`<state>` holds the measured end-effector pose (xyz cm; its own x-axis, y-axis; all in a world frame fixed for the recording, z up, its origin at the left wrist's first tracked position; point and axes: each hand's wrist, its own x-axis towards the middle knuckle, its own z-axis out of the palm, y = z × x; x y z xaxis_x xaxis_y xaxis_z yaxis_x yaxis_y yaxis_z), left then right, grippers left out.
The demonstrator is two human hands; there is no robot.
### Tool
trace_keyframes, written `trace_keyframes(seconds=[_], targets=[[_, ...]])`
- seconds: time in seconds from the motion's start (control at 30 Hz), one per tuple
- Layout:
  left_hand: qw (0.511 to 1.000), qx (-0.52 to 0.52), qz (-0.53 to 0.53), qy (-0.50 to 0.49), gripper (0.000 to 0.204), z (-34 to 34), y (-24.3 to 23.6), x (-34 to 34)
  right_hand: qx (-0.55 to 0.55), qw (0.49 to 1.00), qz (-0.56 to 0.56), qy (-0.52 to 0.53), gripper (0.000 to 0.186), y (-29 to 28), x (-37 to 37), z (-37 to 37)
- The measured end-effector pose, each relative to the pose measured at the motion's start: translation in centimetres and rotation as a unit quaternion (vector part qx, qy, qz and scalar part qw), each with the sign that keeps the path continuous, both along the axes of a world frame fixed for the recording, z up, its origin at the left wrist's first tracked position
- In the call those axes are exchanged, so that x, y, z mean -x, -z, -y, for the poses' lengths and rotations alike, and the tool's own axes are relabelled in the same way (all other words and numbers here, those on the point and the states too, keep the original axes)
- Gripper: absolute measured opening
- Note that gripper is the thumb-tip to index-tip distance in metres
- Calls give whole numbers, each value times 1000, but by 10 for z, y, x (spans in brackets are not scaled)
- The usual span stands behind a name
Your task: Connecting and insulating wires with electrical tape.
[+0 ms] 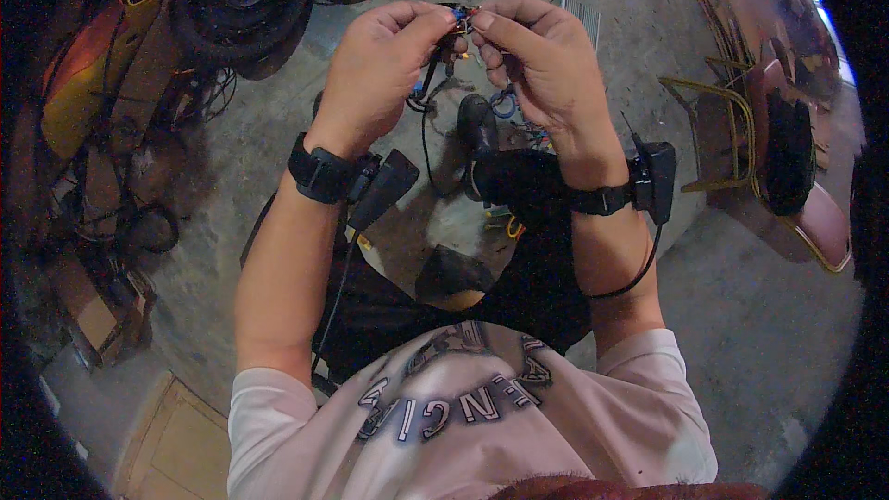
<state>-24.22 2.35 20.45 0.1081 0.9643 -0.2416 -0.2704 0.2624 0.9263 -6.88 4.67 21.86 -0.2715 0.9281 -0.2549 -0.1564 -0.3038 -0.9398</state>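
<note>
Thin coloured wires [460, 18], with blue, red and yellow bits showing, are raised at the top middle of the head view. My left hand [394, 60] pinches them between thumb and forefinger from the left. From the right, my right hand [537, 51] grips the same small bundle, its thumb and forefinger close to the left hand's fingertips. The fingers hide where the wires meet. Below them hangs a black cable [428, 139], curving down toward the floor. A blue wire loop [503, 104] shows beneath my right hand.
Black tyres [245, 18] stand at the upper left, beside an orange-yellow panel [102, 65] and tangled cables. A ribbed metal box [582, 18] lies behind my right hand. On the right is a chair with a gold-coloured frame [741, 120]. A black shoe [477, 130] rests on the concrete floor.
</note>
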Motion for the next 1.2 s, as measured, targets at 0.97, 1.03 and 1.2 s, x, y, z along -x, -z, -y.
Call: trace_keyframes(seconds=[0.97,1.03,1.2], targets=[[898,-316,-304,-30,12,-3,-6,18,31,999,-42,-10,17,2,13,7],[896,-323,-304,-22,11,-4,-6,18,31,999,-25,-9,18,3,13,6],[897,-309,-315,-22,13,-1,-9,16,22,999,-32,-10,19,5,12,5]])
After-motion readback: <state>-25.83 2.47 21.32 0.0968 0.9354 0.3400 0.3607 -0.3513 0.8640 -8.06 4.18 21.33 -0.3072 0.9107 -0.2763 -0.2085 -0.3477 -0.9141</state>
